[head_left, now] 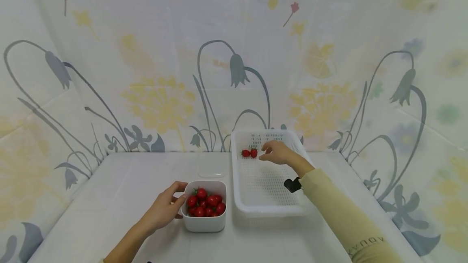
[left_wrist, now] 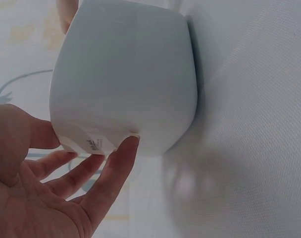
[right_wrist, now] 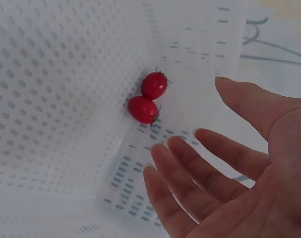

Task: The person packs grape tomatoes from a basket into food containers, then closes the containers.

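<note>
My left hand [head_left: 165, 209] touches the left side of a white rounded-square container [head_left: 205, 225] with its fingertips. In the left wrist view, the fingers [left_wrist: 116, 171] are fairly straight against the container's smooth wall [left_wrist: 125, 74]. Several red cherry tomatoes [head_left: 206, 203] with green stems fill the container. Over the far part of a white perforated basket [head_left: 238, 186], my right hand [head_left: 279, 152] hovers with loosely bent fingers, holding nothing. Two cherry tomatoes [right_wrist: 149, 96] lie side by side against the basket's far wall, a little apart from the right fingertips.
The basket stands to the right of the container on a white-covered table [head_left: 120, 198]. Behind the container lies a clear, thin-edged piece [head_left: 212, 175], hard to make out. A flower-printed sheet [head_left: 168, 52] hangs at the back and sides.
</note>
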{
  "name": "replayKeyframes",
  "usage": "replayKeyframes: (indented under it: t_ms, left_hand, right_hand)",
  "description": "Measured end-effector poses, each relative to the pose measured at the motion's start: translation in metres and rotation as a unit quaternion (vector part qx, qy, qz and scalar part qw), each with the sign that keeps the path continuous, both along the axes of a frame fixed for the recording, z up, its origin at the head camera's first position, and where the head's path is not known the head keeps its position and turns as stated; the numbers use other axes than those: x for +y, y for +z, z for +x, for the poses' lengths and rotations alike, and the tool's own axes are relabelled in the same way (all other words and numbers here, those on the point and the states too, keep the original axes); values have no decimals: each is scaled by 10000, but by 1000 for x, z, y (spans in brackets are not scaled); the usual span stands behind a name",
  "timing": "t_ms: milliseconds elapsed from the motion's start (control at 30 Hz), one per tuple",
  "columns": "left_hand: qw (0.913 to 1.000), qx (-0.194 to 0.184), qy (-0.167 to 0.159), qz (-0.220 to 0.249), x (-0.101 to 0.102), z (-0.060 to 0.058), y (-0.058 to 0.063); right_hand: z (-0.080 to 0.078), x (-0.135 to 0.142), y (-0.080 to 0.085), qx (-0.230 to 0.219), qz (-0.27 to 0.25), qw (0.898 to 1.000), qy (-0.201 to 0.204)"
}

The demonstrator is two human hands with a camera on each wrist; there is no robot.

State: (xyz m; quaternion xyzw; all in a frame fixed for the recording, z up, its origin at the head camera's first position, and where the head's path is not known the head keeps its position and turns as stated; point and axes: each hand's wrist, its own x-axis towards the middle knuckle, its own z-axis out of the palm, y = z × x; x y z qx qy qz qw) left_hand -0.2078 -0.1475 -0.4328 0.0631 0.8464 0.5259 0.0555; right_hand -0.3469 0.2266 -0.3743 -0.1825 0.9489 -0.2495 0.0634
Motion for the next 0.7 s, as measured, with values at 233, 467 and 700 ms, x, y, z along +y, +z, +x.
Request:
replayKeyframes:
  t_ms: [233, 467, 700]
  left_hand:
    - [10000, 1, 14, -19, -2, 0, 1]
    - [10000, 19, -50, 43, -2, 0, 0]
    - [9999, 38, -60, 85, -1, 1, -1]
  right_hand:
    - [-26, 2, -21, -453, -475, 9945, -821]
    - [-41, -2, -38, -967, -1092, 9809, -1287]
    - [-44, -6, -48, -1454, -1380, 9697, -1393]
